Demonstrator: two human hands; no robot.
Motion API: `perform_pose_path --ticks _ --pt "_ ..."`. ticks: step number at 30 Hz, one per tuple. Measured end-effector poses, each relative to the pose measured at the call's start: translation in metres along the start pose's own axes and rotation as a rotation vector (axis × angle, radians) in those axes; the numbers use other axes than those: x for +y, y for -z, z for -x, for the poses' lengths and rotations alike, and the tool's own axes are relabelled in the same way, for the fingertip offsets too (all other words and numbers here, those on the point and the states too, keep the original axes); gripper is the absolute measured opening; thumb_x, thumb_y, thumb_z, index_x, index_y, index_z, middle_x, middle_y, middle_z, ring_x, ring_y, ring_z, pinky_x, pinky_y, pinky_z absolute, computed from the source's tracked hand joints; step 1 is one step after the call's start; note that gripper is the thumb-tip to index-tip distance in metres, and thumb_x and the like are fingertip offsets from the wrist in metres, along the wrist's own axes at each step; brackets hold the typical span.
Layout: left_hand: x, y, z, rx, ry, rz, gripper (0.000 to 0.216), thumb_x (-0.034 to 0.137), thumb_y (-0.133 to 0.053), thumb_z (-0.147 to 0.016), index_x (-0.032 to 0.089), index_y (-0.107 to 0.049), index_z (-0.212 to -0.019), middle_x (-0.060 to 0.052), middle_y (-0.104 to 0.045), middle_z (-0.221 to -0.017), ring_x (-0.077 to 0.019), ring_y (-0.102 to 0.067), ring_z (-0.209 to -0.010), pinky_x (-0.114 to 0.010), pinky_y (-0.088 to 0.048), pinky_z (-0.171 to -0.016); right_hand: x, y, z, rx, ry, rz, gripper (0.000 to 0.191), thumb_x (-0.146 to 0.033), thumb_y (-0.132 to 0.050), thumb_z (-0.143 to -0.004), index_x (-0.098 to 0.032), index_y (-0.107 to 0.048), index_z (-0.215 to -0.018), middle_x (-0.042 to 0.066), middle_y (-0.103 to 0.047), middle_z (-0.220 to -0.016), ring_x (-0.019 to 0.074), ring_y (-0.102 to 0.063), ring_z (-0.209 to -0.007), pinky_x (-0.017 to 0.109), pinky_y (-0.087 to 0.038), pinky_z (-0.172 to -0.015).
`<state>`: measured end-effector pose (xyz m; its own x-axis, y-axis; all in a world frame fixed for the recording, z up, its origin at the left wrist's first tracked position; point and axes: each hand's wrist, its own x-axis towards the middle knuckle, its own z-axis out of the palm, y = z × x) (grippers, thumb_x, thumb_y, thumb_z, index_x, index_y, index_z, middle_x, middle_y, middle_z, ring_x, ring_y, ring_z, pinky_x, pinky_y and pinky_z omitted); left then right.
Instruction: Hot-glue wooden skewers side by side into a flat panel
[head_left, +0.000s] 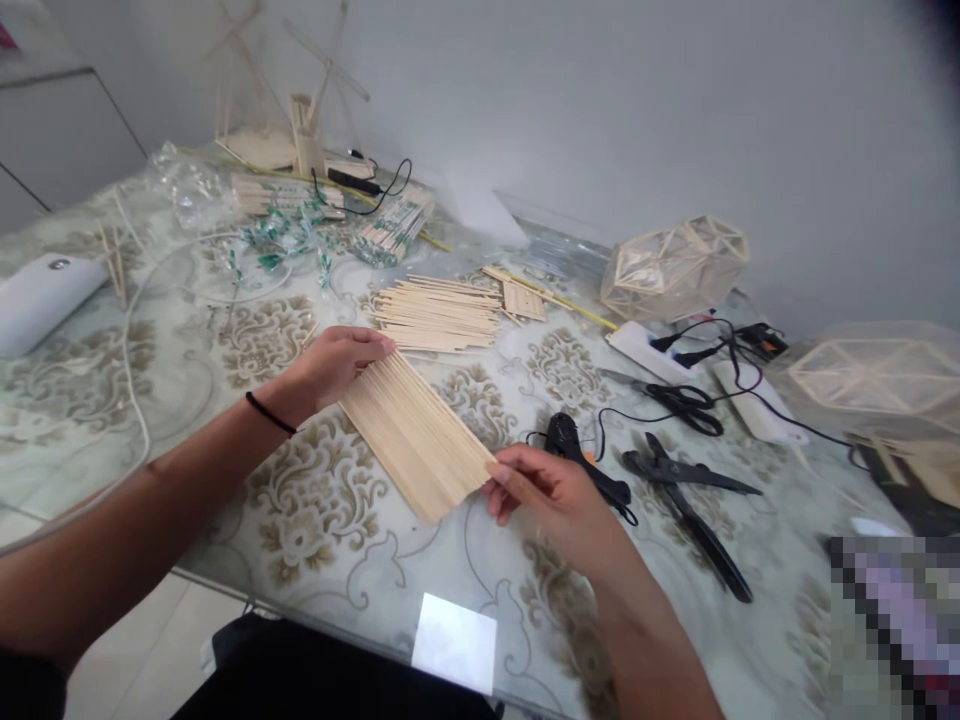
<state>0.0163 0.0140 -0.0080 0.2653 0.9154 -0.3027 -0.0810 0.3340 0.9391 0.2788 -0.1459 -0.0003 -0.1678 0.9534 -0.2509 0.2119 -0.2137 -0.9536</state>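
Note:
Between both hands I hold a flat panel of thin wooden sticks (416, 435), laid side by side, tilted just above the table. My left hand (334, 362), with a black band on the wrist, grips the panel's far left end, fingers curled over its edge. My right hand (547, 495) pinches the near right end with fingers closed on it. A loose pile of the same wooden sticks (439, 312) lies on the table just beyond the panel.
A black glue gun (581, 460), black pliers (694, 505) and scissors (679, 400) lie right of my right hand, with cables and a white power strip (645, 348). Two stick-frame polyhedra (675, 265) (877, 375) stand at the right. A stick windmill model (307, 130) and plastic wrappers are far left.

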Motion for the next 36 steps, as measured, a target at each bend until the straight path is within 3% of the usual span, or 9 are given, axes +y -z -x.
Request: perform_pose_path --ticks 5,8,18,29,36 --pt "0.008 -0.003 0.010 -0.080 -0.043 0.094 0.024 0.033 -0.087 -0.064 0.016 -0.073 -0.071 0.001 -0.063 -0.070 -0.0096 -0.055 -0.065 -0.023 -0.042 -0.063 0.004 0.008 -0.006 0.299 0.077 -0.155 0.035 -0.055 -0.075 -0.089 -0.020 -0.071 -0.089 0.001 -0.068 -0.067 0.0159 -0.065 -0.058 0.025 -0.056 -0.049" --pt "0.009 -0.005 0.015 -0.136 -0.058 0.113 0.023 0.036 -0.084 -0.071 0.016 -0.072 -0.075 0.000 -0.065 -0.075 -0.0116 -0.058 -0.070 -0.025 -0.046 -0.069 0.005 0.007 -0.009 0.376 0.107 -0.208 0.035 -0.056 -0.074 -0.090 -0.021 -0.071 -0.088 -0.001 -0.064 -0.064 0.0142 -0.062 -0.055 0.025 -0.056 -0.050" --pt "0.010 -0.008 0.016 -0.080 -0.102 0.146 0.022 0.034 -0.085 -0.070 0.017 -0.073 -0.075 0.000 -0.066 -0.074 -0.0107 -0.057 -0.068 -0.024 -0.043 -0.067 0.007 0.006 -0.006 0.379 0.189 -0.184 0.033 -0.050 -0.070 -0.095 -0.021 -0.067 -0.079 -0.002 -0.065 -0.062 0.0139 -0.063 -0.054 0.027 -0.057 -0.059" --pt "0.011 -0.011 0.018 0.052 -0.111 0.065 0.025 0.036 -0.086 -0.064 0.018 -0.071 -0.073 0.002 -0.063 -0.068 -0.0110 -0.054 -0.064 -0.025 -0.039 -0.061 -0.005 -0.001 0.000 0.367 0.278 0.160 0.043 -0.045 -0.058 -0.103 -0.021 -0.053 -0.067 -0.003 -0.052 -0.060 0.0129 -0.052 -0.057 0.027 -0.040 -0.057" --pt "0.010 -0.008 0.017 0.055 -0.128 -0.062 0.028 0.041 -0.083 -0.066 0.018 -0.071 -0.075 0.002 -0.056 -0.064 -0.0100 -0.047 -0.058 -0.025 -0.030 -0.055 0.002 0.002 -0.006 0.440 0.280 0.066 0.032 -0.044 -0.057 -0.103 -0.020 -0.067 -0.085 0.000 -0.065 -0.075 0.0121 -0.055 -0.057 0.025 -0.046 -0.057"
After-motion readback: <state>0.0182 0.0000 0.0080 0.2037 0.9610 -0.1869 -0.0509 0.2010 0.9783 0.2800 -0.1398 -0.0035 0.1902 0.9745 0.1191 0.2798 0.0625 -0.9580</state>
